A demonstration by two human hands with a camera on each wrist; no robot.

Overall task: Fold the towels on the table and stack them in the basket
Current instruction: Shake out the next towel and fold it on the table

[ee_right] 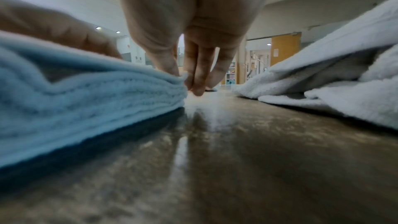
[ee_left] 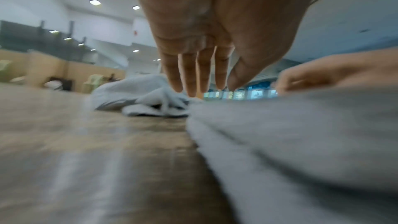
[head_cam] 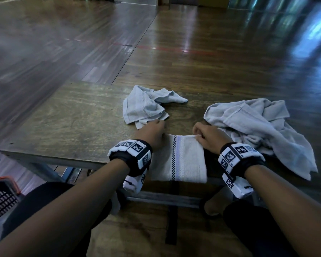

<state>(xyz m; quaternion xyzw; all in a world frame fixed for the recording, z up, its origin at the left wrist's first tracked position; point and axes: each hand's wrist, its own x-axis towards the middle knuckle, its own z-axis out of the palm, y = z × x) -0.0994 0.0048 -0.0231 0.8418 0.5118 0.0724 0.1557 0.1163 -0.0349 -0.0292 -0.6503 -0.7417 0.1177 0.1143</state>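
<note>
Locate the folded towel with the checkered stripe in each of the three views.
Head: folded towel lies bottom centre, between both wrists.
Left wrist: blurred grey mass at right.
Right wrist: layered edge at left.
Shared landmark: the wooden table beneath it.

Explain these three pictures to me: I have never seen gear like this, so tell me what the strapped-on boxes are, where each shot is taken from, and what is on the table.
No machine here: a person folds towels by hand. The patterned boxes strapped on both wrists are cameras. The wide picture comes from a head camera; the two low ones look along each hand.

On the wooden table lies a folded towel between the hands. The right hand pinches its far corner; the left hand rests at its left edge, fingers straight. Two crumpled towels wait: a small one and a larger one. A basket sits low left.
</note>
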